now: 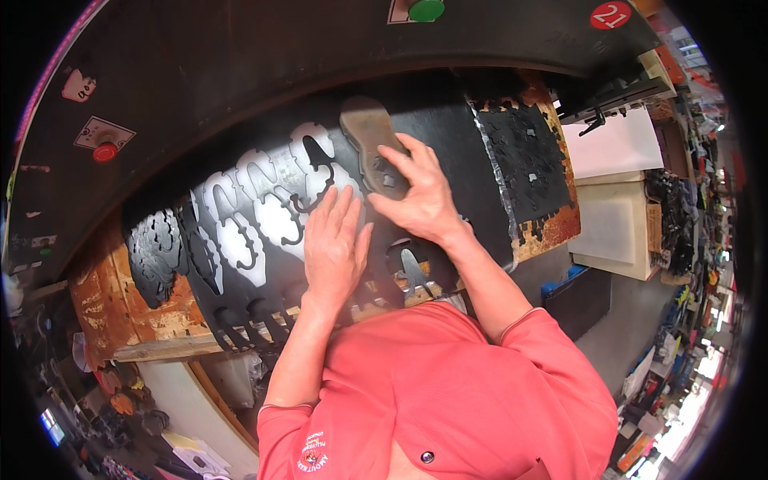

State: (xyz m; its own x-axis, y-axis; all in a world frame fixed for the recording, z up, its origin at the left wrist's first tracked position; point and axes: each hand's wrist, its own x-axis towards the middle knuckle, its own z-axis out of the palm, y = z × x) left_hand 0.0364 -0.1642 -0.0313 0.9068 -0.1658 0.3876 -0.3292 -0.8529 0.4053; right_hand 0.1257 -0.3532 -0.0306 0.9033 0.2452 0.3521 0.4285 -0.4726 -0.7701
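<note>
A black sheet [436,132] with rows of cut-out shapes lies across the work surface, pale showing through several openings. On it rests a brownish-grey, shoe-sole-shaped cutting die [366,128]. My right hand [420,192] takes hold of the die's nearer end, thumb by its near edge and fingertips over its top; part of the die is hidden beneath the hand. Just to the left, my left hand [334,244] lies flat on the sheet with fingers stretched out, beside the pale sole-shaped cut-outs [276,216]. It holds nothing.
A dark machine beam [264,56] with a red button [106,152] and a green button [426,10] spans the far side. Black offcuts [156,248] lie at the left. More perforated black material [524,156] sits at the right, near a pale cabinet [612,220].
</note>
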